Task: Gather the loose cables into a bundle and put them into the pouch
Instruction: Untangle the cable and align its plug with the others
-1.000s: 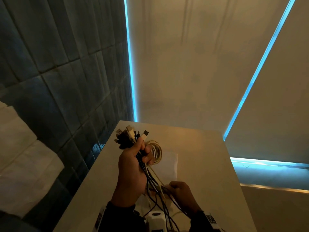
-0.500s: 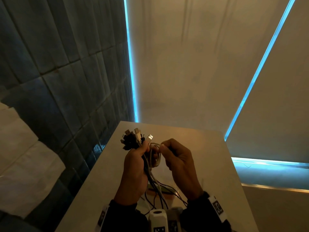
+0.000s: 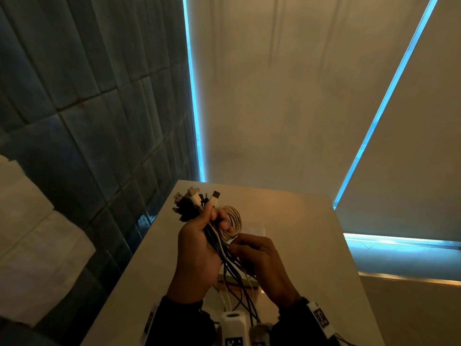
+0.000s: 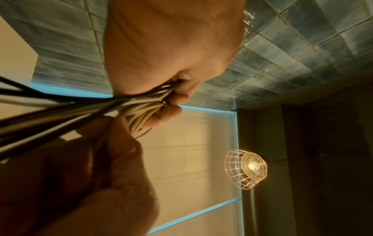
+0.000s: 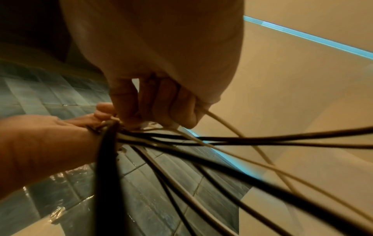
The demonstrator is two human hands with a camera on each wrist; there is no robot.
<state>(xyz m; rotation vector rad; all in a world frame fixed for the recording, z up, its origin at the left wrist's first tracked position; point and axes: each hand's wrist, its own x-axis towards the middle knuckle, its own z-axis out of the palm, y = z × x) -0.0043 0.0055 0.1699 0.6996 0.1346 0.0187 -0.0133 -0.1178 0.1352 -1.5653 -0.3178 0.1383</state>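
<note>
Right hand dropped from coil top to just under it

Right hand [image 3: 259, 265], half a second ago level with left hand [image 3: 197, 248] fingers [image 3: 216, 214] at pale coil [image 3: 230, 222], now lower, pinching a pale strand below the coil; a second ago it was lower still, down the cables [image 3: 234, 275].

My left hand [image 3: 197, 248] is raised over the worktop [image 3: 299, 233], gripping the cables [image 3: 224, 250]; their plugs [image 3: 194, 201] stick out at twelve o'clock. My right hand [image 3: 262, 260] sits just beside at three o'clock, strands trailing toward six.
</note>
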